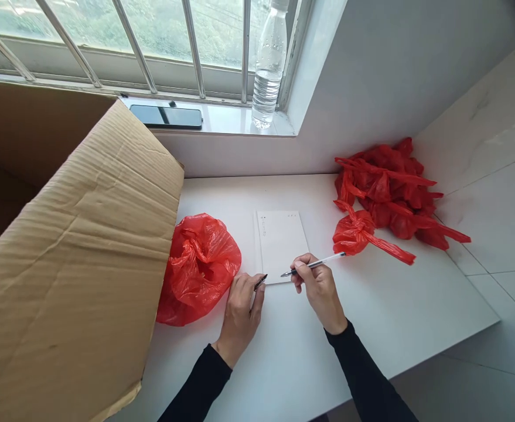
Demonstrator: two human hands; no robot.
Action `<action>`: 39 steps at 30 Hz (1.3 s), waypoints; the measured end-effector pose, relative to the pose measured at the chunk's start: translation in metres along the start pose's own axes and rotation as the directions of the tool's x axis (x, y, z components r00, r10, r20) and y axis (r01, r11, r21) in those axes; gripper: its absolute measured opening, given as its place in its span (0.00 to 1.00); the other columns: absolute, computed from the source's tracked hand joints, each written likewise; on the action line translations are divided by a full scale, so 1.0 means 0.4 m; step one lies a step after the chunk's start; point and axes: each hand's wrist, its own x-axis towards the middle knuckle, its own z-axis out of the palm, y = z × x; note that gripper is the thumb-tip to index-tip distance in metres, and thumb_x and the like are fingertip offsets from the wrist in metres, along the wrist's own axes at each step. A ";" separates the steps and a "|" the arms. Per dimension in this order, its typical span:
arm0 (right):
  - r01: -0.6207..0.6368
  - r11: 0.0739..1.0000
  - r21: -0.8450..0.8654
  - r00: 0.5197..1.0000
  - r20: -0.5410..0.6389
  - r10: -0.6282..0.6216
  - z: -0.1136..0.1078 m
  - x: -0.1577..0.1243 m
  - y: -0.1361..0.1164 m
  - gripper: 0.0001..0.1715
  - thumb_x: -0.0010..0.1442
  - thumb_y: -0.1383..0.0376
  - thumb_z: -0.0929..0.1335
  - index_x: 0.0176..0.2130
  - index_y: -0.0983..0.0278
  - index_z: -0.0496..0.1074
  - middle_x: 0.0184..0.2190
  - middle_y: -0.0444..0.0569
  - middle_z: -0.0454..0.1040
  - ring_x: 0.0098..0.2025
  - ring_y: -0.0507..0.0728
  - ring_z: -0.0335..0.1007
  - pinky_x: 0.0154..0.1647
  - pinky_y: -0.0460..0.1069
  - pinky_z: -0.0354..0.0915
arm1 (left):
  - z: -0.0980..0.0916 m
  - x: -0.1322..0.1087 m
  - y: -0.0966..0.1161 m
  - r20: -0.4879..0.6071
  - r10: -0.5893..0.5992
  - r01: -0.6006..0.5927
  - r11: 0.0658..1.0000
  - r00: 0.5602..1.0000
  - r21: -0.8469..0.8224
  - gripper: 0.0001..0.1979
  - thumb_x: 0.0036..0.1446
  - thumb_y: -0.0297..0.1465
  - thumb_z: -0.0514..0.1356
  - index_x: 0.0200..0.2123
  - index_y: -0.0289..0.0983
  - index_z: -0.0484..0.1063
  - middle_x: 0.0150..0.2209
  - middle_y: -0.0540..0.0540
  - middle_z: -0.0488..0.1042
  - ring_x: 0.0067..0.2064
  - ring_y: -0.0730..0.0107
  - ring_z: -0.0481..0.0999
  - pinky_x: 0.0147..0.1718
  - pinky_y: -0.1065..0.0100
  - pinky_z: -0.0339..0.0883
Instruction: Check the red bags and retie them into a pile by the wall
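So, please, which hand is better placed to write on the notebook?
Probably the right hand: it holds a pen, with the tip toward the lower part of the notebook. The left hand holds a small dark piece.

One left hand (241, 308), one right hand (321, 293). One pen (334, 257) in the right, one small dark piece (260, 282) in the left, one notebook (283, 243) just ahead. Left of them, one red bag (202, 266), one cardboard box (90, 246); beyond, one phone (182, 118), one bottle (268, 82), five bars (193, 47); rightward, several heaped red bags (384, 187), too tangled to count.
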 end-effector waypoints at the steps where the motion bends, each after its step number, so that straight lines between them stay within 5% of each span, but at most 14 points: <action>1: -0.003 1.000 0.006 1.000 0.002 0.003 -0.001 -0.013 0.005 0.17 0.67 0.52 0.68 0.34 0.62 0.73 0.26 0.43 0.71 0.26 0.52 0.66 0.25 0.47 0.63 | -0.004 -0.002 0.004 0.002 -0.004 0.004 1.000 1.000 0.003 0.12 0.71 0.27 0.53 0.54 0.40 0.69 0.41 0.45 0.74 0.44 0.61 0.73 0.47 0.54 0.72; 10: -0.036 0.999 0.024 0.993 0.110 0.034 0.005 -0.070 0.040 0.19 0.66 0.48 0.69 0.36 0.61 0.73 0.27 0.44 0.74 0.26 0.52 0.65 0.26 0.48 0.61 | -0.034 -0.015 0.060 0.161 0.002 0.008 0.998 0.987 -0.059 0.12 0.71 0.29 0.52 0.52 0.42 0.73 0.40 0.45 0.74 0.44 0.61 0.72 0.43 0.59 0.70; 14: -0.060 0.998 0.032 0.972 0.229 0.051 0.008 -0.107 0.048 0.20 0.66 0.48 0.69 0.37 0.62 0.75 0.21 0.40 0.67 0.23 0.50 0.60 0.25 0.47 0.57 | -0.051 -0.034 0.090 0.317 0.014 0.028 0.992 0.948 -0.126 0.10 0.72 0.31 0.52 0.43 0.42 0.74 0.36 0.47 0.75 0.39 0.63 0.74 0.38 0.63 0.70; 21: -0.226 0.962 0.152 0.912 0.381 0.154 0.012 -0.190 0.089 0.35 0.73 0.44 0.55 0.54 0.65 0.75 0.14 0.37 0.61 0.16 0.49 0.52 0.21 0.46 0.55 | -0.063 -0.094 0.134 0.480 -0.017 0.126 0.973 0.877 -0.195 0.14 0.75 0.31 0.44 0.35 0.42 0.63 0.30 0.51 0.75 0.31 0.70 0.76 0.32 0.69 0.70; 27: -0.372 0.891 0.262 0.841 0.500 0.204 0.024 -0.232 0.106 0.39 0.72 0.41 0.54 0.62 0.66 0.66 0.11 0.34 0.60 0.10 0.49 0.45 0.11 0.44 0.50 | -0.049 -0.123 0.146 0.465 -0.048 0.122 0.984 0.884 -0.129 0.15 0.75 0.33 0.42 0.35 0.41 0.61 0.28 0.52 0.72 0.26 0.72 0.72 0.27 0.71 0.69; 30: -0.333 0.925 0.182 0.843 0.497 0.205 0.013 -0.218 0.105 0.40 0.71 0.40 0.53 0.60 0.66 0.68 0.13 0.37 0.63 0.12 0.50 0.53 0.14 0.45 0.56 | -0.068 -0.101 0.161 0.474 -0.021 0.062 0.995 0.880 -0.072 0.16 0.75 0.33 0.46 0.33 0.41 0.64 0.28 0.53 0.73 0.28 0.73 0.73 0.29 0.72 0.70; 33: -0.171 0.968 -0.183 0.935 0.280 0.218 -0.038 -0.169 0.106 0.44 0.70 0.39 0.47 0.43 0.65 0.74 0.16 0.40 0.61 0.17 0.52 0.58 0.22 0.47 0.61 | -0.108 -0.060 0.155 0.388 -0.024 0.004 0.999 0.921 0.052 0.11 0.73 0.33 0.50 0.39 0.42 0.70 0.36 0.51 0.77 0.38 0.69 0.77 0.39 0.68 0.72; 35: -0.125 0.890 -0.439 0.976 0.105 0.189 -0.094 -0.123 0.108 0.41 0.70 0.39 0.48 0.30 0.62 0.69 0.17 0.40 0.59 0.19 0.52 0.58 0.24 0.48 0.59 | -0.135 -0.034 0.130 0.225 -0.065 0.021 0.981 0.972 0.191 0.11 0.73 0.33 0.50 0.50 0.40 0.71 0.48 0.43 0.75 0.52 0.61 0.75 0.51 0.59 0.70; 39: -0.104 0.730 -0.675 0.990 0.000 0.142 -0.209 -0.032 0.106 0.30 0.63 0.44 0.64 0.20 0.58 0.55 0.17 0.40 0.56 0.23 0.54 0.54 0.27 0.49 0.51 | -0.158 -0.013 0.052 -0.019 -0.100 0.098 0.893 0.995 0.438 0.22 0.71 0.30 0.51 0.63 0.27 0.64 0.64 0.26 0.63 0.68 0.39 0.57 0.65 0.34 0.49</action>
